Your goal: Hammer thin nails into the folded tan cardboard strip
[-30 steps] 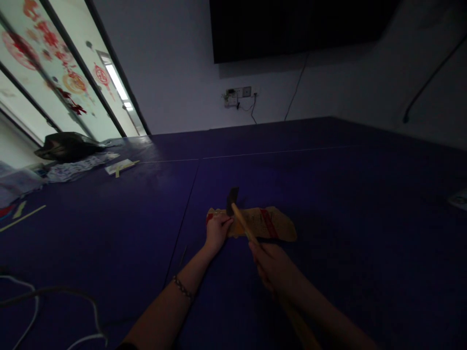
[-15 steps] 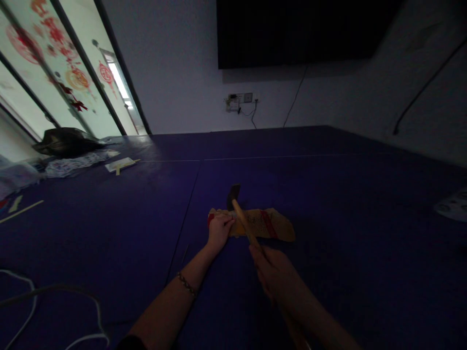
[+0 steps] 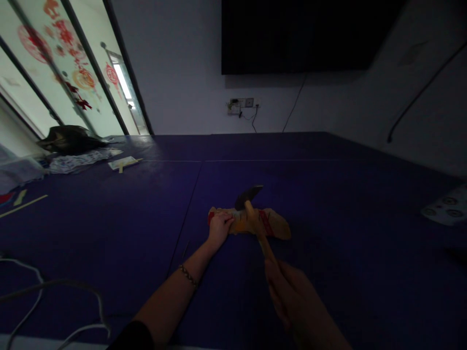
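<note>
My right hand [image 3: 290, 291] is wrapped round the wooden handle of a hammer [image 3: 258, 226]. The hammer's dark head is over a tan, flattish piece with red bands [image 3: 279, 224] that lies on the purple surface; whether they touch I cannot tell. A few thin dark marks, perhaps nails, show on the piece near the hammer head. On the left end of the piece rests my left hand [image 3: 219, 228], its fingers pinched together. Anything between those fingertips is too small to make out. Dim light hides the material of the piece.
The purple floor [image 3: 153, 209] stretches to a wall with a television [image 3: 299, 36] and sockets [image 3: 243, 103]. Pale cables [image 3: 40, 291] curl at lower left. A white sheet with yellow strips [image 3: 124, 163] and a dark bag [image 3: 71, 138] lie far left; a power strip-like object [image 3: 447, 208] lies right.
The hammer has moved right, and its head has turned so that it lies more sideways. My right hand has shifted right and nearer to me. My left hand stays on the piece.
</note>
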